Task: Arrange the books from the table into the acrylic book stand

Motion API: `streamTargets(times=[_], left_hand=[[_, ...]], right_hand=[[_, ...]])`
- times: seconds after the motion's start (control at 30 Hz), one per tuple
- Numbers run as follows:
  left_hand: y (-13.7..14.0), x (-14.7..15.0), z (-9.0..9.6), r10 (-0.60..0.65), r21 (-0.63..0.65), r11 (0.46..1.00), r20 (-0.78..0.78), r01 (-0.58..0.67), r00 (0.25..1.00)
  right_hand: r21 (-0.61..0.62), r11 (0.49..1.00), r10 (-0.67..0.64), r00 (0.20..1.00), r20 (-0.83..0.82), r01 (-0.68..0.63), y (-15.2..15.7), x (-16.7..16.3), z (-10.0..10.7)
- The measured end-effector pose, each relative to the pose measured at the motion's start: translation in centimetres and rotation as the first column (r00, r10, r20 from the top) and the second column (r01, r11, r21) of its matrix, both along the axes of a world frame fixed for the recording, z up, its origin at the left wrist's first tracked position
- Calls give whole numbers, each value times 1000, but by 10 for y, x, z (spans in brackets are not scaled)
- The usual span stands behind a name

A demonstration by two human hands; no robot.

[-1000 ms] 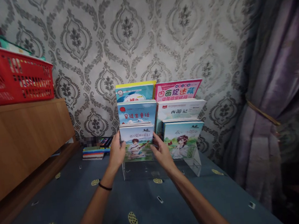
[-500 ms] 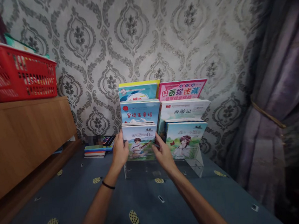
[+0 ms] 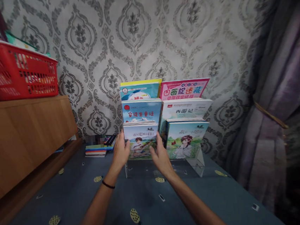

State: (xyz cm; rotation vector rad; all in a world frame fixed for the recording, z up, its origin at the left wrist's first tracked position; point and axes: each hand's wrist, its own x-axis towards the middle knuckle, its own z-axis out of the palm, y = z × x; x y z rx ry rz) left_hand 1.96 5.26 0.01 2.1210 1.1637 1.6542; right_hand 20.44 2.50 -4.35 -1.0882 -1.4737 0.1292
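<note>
A clear acrylic stand holds upright children's books in two columns of stepped rows. At the front left is a book with a figure playing a guitar on its cover. My left hand grips its left edge, fingers behind and thumb in front. My right hand is at its right edge, with the fingers along the side and the thumb over the cover. Behind it rise a blue book and a teal book. A green-covered book stands at the front right, below a pale book and a pink book.
A short stack of books lies left of the stand on the dark blue patterned cloth. A wooden cabinet carries a red plastic basket on the left. Patterned wallpaper is behind; a tied grey curtain hangs right.
My right thumb has shifted slightly left and down over the front book's cover. Both hands stay at the book's sides. The view has moved slightly.
</note>
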Motion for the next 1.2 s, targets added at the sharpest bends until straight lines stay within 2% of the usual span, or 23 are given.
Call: streamTargets(times=[0.23,0.67,0.9,1.2], left_hand=[[-1,-2,2,5,-1,1000,-2,-5,1000],[0,1,-3,10,14,1000,5,-11,1000],[2,-4,-4,-43,-23,999,21,44,999],[-2,-4,-3,-55,-20,998,42,56,998]], right_hand=[[-53,998,-21,1000,2,21,-6,-4,1],[-14,1000,-3,999,35,3,-2,1,0],[-9,999,-36,999,39,36,0,2,-5],[-50,997,-62,997,40,64,3,5,-10]])
